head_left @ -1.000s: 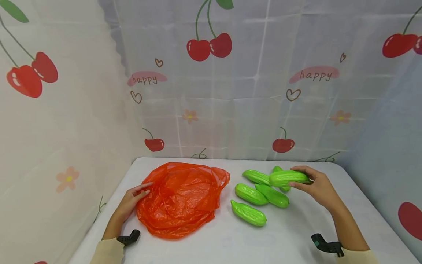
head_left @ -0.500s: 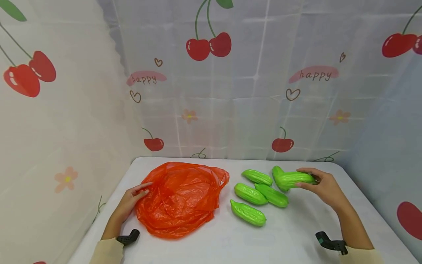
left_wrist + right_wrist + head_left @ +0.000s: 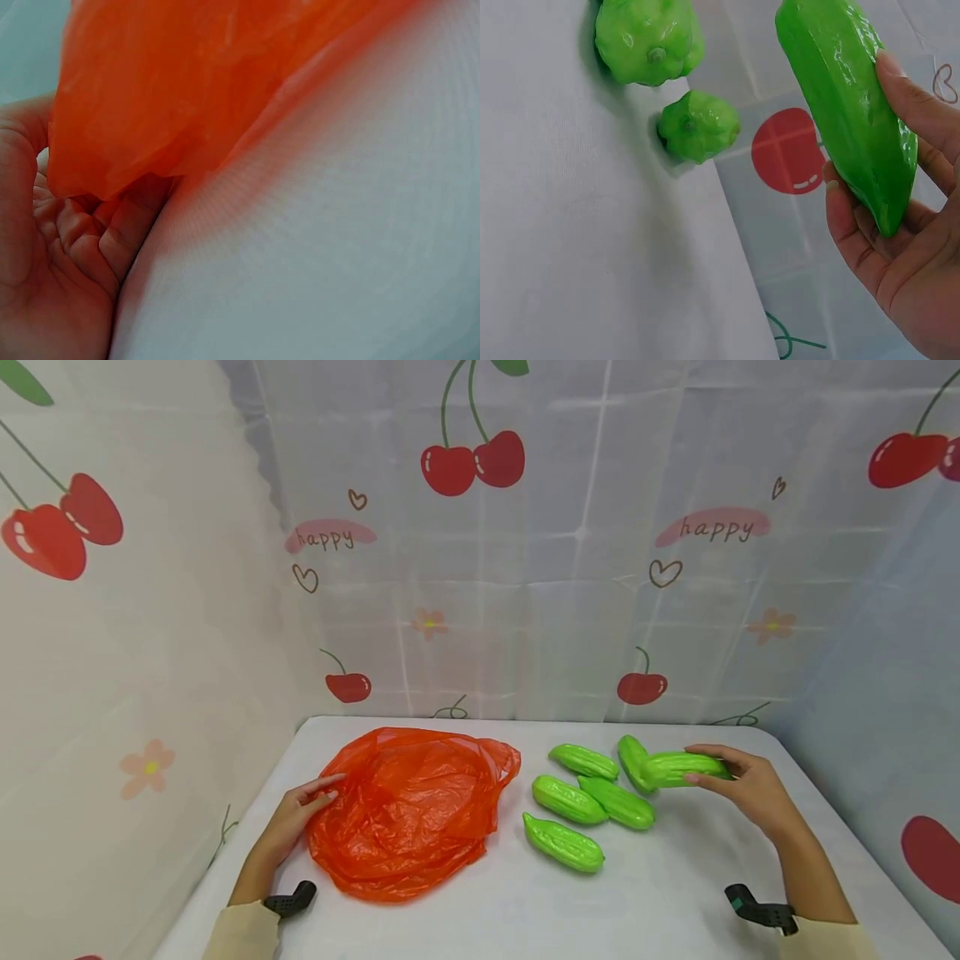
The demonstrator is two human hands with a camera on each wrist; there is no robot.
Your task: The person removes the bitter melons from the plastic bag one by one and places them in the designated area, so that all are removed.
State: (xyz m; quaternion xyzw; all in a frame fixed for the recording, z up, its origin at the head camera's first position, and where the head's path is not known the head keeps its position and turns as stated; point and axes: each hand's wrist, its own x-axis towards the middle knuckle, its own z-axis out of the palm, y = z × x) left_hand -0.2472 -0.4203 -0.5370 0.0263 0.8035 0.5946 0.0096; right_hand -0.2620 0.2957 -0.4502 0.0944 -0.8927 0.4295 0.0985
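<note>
In the head view my right hand (image 3: 757,789) grips a glossy green bitter melon (image 3: 678,769) by its right end. The right wrist view shows the thumb on one side of this bitter melon (image 3: 847,97) and the fingers round the other, with the melon raised off the table. Several more bitter melons (image 3: 564,842) lie to the left of that hand. My left hand (image 3: 288,822) holds the left edge of a crumpled red plastic bag (image 3: 412,814). In the left wrist view the bag (image 3: 165,97) lies between thumb and curled fingers; the fingertips are hidden.
A white table (image 3: 480,927) bears everything, its far edge close to a curtain (image 3: 525,610) printed with cherries. Two bitter melons (image 3: 591,798) lie touching between the bag and the right hand. Side curtains flank the table.
My right hand has moved right and slightly down with the bitter melon, uncovering more of the melon behind it. The left hand and the bag have stayed in place.
</note>
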